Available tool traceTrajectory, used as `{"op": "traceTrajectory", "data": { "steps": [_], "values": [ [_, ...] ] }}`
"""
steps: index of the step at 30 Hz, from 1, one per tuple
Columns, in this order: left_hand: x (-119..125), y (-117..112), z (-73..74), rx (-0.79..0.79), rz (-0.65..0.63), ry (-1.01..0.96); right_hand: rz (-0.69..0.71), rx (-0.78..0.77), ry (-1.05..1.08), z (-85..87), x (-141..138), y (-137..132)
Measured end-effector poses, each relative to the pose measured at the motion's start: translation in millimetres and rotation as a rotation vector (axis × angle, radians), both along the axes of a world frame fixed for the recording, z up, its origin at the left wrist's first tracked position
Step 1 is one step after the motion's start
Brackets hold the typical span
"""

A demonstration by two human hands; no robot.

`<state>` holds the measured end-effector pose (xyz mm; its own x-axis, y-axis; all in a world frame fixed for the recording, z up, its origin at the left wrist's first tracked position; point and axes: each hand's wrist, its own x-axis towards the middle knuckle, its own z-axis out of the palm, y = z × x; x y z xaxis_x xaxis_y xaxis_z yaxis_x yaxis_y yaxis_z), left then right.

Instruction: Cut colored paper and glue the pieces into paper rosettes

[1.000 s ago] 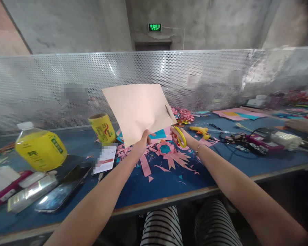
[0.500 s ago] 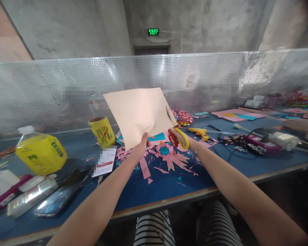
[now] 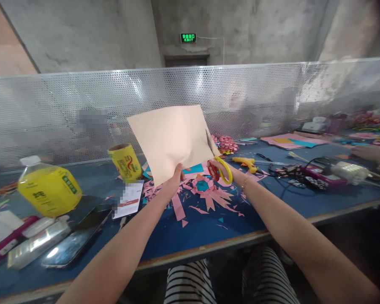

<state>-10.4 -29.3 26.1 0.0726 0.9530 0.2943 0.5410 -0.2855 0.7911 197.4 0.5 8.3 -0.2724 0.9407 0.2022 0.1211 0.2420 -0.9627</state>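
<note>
Past the striped trousers (image 3: 190,283), a pink rosette (image 3: 203,185) with a blue centre lies on the blue table (image 3: 190,242), among paper scraps (image 3: 179,207). Above it, the left hand (image 3: 177,174) has its thumb and fingers pinched on the lower edge of a pale sheet (image 3: 171,137), which is raised off the table and tilted, its long side running left to right, its surface buckled near the grip. The right hand (image 3: 222,169) has its fingers in the red and yellow loops of the scissors (image 3: 229,170), at the sheet's lower right corner, and is the hand nearer that side. The scissors' long axis runs away from these fingers, up and a little to the left, so the dark blade lies along the sheet's right margin with a narrow strip beside it; whether that strip joins the rest at the top I cannot tell. Against the picture from a second ago, the loops stand wider apart and the sheet's top right corner sits slightly farther right, while the left hand keeps its grip. Farther off stand a yellow roll (image 3: 126,162) on the left and, behind everything on the table, a perforated screen (image 3: 256,84)
</note>
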Motion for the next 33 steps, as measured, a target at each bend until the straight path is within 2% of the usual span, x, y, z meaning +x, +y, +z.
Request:
{"op": "traceTrajectory", "data": {
  "steps": [9,20,27,33],
  "values": [
    [0.3,-1.1,-1.8,0.044,-0.028,0.004,-0.036,0.063,-0.083,2.6,3.9,0.5],
    [-1.4,3.7,-6.4,0.035,-0.055,0.032,-0.039,0.015,-0.034,-4.9,3.6,5.9],
    [0.6,1.8,-4.6,0.084,-0.055,0.018,-0.052,0.045,-0.083,-3.1,4.7,3.2],
    [1.0,0.9,-4.2,0.050,-0.053,0.013,-0.050,0.065,-0.098,-7.7,6.3,7.7]
  ]
}}
